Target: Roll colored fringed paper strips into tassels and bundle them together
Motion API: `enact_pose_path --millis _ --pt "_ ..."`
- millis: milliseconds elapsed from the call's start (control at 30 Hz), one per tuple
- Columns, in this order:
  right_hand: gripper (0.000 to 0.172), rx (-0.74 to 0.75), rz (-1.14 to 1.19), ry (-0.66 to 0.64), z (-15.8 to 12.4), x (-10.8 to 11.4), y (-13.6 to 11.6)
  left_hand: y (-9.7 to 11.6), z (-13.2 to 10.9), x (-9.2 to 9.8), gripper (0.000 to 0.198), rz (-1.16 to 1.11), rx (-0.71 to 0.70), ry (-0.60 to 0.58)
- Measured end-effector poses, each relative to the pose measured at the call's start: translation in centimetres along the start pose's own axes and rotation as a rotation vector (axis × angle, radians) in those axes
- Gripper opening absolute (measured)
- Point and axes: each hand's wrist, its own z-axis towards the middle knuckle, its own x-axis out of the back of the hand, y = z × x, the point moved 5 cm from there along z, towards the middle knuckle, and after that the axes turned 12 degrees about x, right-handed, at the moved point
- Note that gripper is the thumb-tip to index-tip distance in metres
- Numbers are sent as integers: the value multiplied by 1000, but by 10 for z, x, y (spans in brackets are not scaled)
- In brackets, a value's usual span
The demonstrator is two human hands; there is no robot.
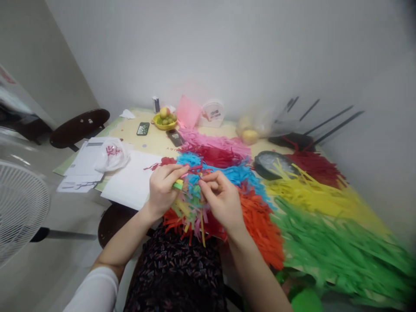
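Observation:
Closed around the top of a bundle of multicoloured paper strips [188, 206] is my left hand [163, 190], with green and yellow ends showing at its fingers. My right hand [224, 199] pinches at the same bundle's side; which strip lies between its fingertips is hard to make out. A thin red strip [196, 169] runs between the two hands. The bundle's loose ends hang in front of my lap. Beneath and beyond my hands lie piles of blue [227, 173], dark red [221, 157] and orange strips [260, 223].
To the right spread yellow [305, 197] and green strips [341, 247], near a dark bowl [274, 164]. White paper sheets [130, 177] and a white plastic bag [112, 155] lie left. A fruit bowl [165, 123] and phone [143, 128] sit farther back. A fan [21, 212] stands left.

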Motion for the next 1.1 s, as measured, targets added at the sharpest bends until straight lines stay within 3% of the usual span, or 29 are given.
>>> enact_pose_path --millis 200,567,800,967,1100 --pt "19 -18 94 -5 0 3 -2 8 2 3 22 87 -159 52" --pt "21 -64 175 -91 4 2 -2 10 2 3 21 110 -223 72" --pt "24 -85 240 -94 6 1 -1 12 3 4 20 123 -340 125" --pt "31 -112 365 -52 10 -2 3 13 2 1 24 143 -443 74" --pt "48 -161 525 -25 16 -6 16 12 -1 -6 26 148 -485 5"
